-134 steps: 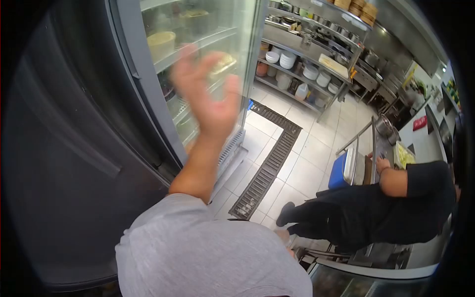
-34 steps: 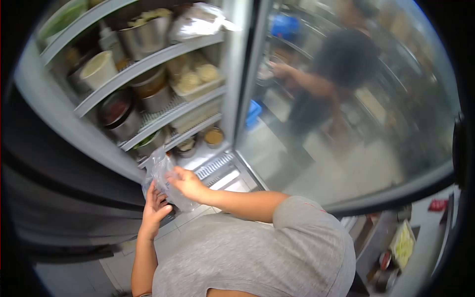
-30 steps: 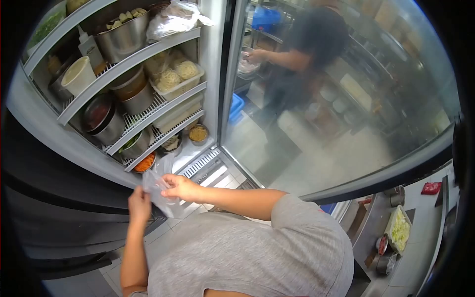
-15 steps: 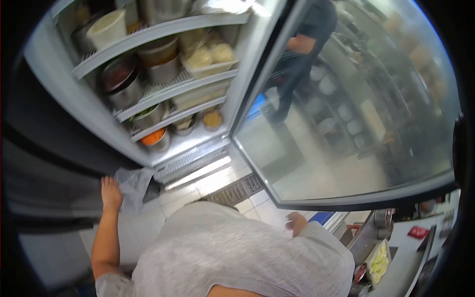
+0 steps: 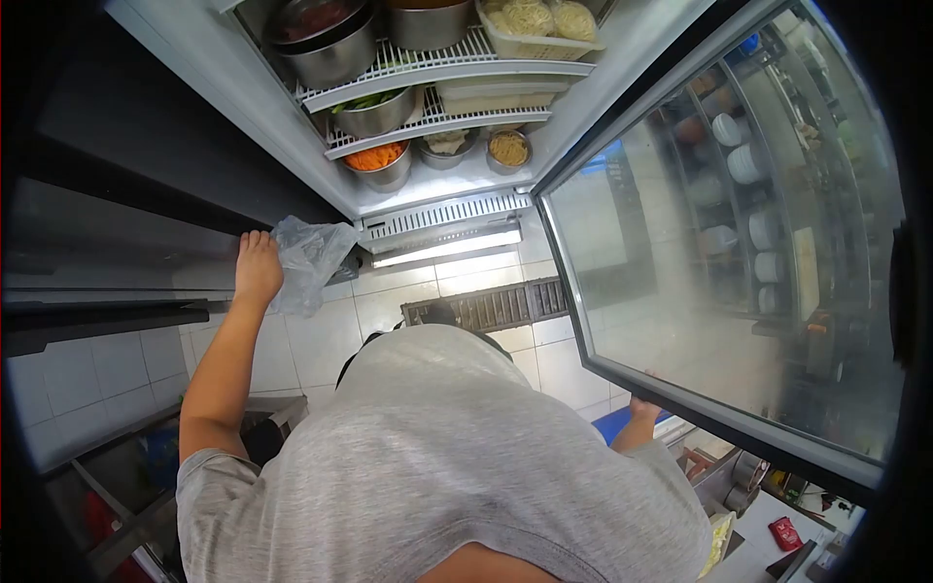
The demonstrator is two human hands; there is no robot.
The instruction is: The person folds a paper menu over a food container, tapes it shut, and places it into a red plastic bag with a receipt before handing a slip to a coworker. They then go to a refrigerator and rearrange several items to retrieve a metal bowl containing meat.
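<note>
My left hand is closed at the top of a crumpled clear plastic bag, which hangs beside it. Its fingertips also lie against the edge of the dark door panel on the left. On the other side, my right hand is at the lower edge of the open glass fridge door. Most of its fingers are hidden by the door frame; a bit of fingertip shows through the glass. In front of me stands the open fridge, with its wire shelves holding food.
Metal bowls hold shredded carrot, green vegetables and a tan food. Pale bundles fill a white tray. A floor drain grate crosses the tiles. At lower right is a counter with a red packet.
My view has shifted, so the fridge sits higher in it. My right hand has come to the glass door's edge. The person seen through the glass is out of view. My left hand keeps the bag.
</note>
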